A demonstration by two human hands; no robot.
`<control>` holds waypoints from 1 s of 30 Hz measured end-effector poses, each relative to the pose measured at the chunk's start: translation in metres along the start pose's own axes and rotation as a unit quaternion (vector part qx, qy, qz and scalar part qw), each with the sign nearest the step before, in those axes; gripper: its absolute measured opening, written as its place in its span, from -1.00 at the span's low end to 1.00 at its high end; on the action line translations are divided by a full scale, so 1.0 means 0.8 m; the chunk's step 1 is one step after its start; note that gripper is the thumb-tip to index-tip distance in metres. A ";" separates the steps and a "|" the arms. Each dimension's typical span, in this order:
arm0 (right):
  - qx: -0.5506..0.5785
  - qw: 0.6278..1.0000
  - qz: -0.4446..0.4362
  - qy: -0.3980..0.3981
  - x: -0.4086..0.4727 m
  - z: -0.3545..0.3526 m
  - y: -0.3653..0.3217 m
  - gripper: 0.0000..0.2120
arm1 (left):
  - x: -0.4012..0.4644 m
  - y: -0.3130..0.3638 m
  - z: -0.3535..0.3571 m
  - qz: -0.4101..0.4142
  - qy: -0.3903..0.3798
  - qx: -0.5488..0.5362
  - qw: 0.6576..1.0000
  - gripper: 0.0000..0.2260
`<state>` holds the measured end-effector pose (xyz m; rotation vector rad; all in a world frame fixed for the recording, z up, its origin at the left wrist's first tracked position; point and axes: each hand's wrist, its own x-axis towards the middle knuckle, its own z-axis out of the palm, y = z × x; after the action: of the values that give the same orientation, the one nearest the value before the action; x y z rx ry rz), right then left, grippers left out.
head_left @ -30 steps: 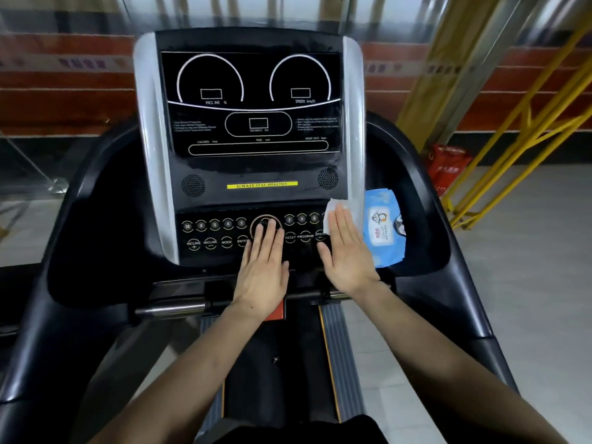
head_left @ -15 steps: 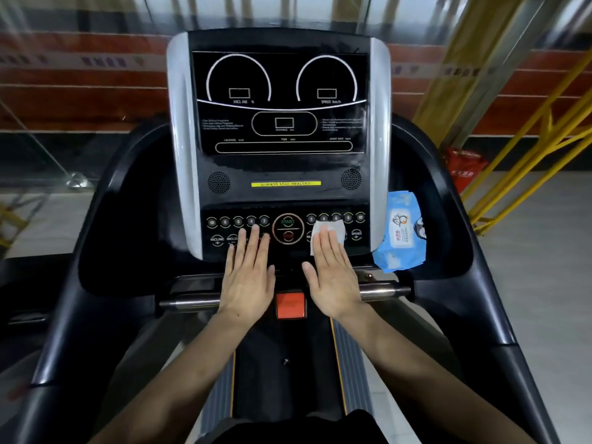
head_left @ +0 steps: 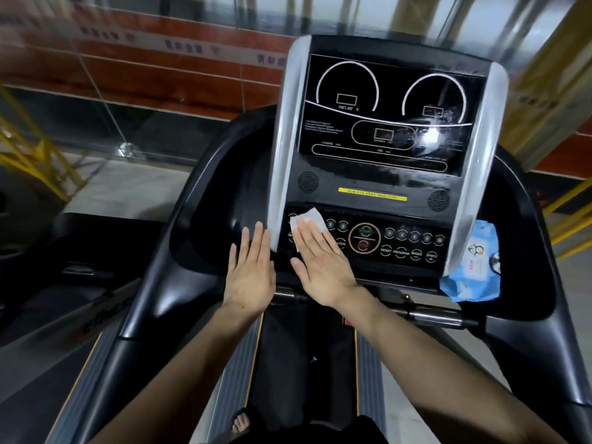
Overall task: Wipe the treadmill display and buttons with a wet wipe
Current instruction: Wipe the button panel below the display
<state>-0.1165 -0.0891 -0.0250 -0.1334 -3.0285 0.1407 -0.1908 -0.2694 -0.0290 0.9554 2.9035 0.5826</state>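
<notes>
right hand (head_left: 323, 267): flat, fingers straight, pressing white wipe (head_left: 306, 221) on left end of button panel (head_left: 400, 245) | left hand (head_left: 251, 274): flat, empty, beside it on console's left edge | display (head_left: 384, 116) above | blue wipe pack (head_left: 471, 274) at console's right

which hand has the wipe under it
The right hand: its flat fingers press the white wet wipe on the buttons. The left hand has nothing under it.

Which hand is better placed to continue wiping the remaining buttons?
The right hand: it presses the wet wipe flat on the left buttons. The left hand is bare, beside the button panel.
</notes>
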 end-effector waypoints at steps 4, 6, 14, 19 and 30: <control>-0.058 0.996 -0.061 -0.016 0.020 0.003 -0.009 -0.36 | -0.004 -0.016 -0.002 -0.010 -0.008 -0.016 1.000 -0.41; -0.083 0.992 -0.088 -0.020 0.020 0.001 -0.004 -0.37 | -0.007 -0.020 0.000 -0.011 -0.011 -0.026 1.000 -0.41; -0.146 0.971 -0.186 -0.041 0.016 -0.007 0.031 -0.40 | -0.011 -0.003 0.016 -0.007 -0.020 -0.024 0.999 -0.39; -0.161 0.963 -0.210 -0.040 0.000 -0.009 0.062 -0.42 | -0.018 0.018 0.025 0.006 -0.025 -0.007 1.000 -0.39; -0.172 0.969 -0.174 -0.018 -0.074 -0.012 0.153 -0.42 | -0.020 0.081 0.033 0.018 -0.026 0.011 0.999 -0.40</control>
<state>-0.0470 0.0277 -0.0334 0.3769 -3.0221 -0.4141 -0.1374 -0.2218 -0.0315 1.0114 2.8582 0.5214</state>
